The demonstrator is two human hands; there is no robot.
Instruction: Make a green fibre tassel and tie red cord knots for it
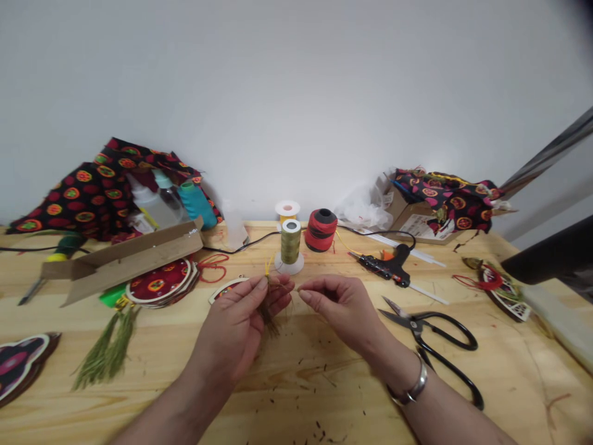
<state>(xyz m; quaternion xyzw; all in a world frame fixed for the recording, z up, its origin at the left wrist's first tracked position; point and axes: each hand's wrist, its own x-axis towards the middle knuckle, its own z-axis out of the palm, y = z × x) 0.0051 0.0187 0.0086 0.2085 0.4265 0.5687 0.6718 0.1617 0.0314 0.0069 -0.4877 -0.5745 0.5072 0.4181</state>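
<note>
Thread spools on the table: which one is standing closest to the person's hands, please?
The olive-green thread spool on a white base is closest, just beyond the left hand. The red spool stands farther right, and the yellow spool stands behind it.

Olive thread tassel (269,312) pinched in the left hand (231,327)
Strands hang toward 6 o'clock; yellow thread (267,267) tip points 12 o'clock; right hand (340,309) at 3 o'clock.
</note>
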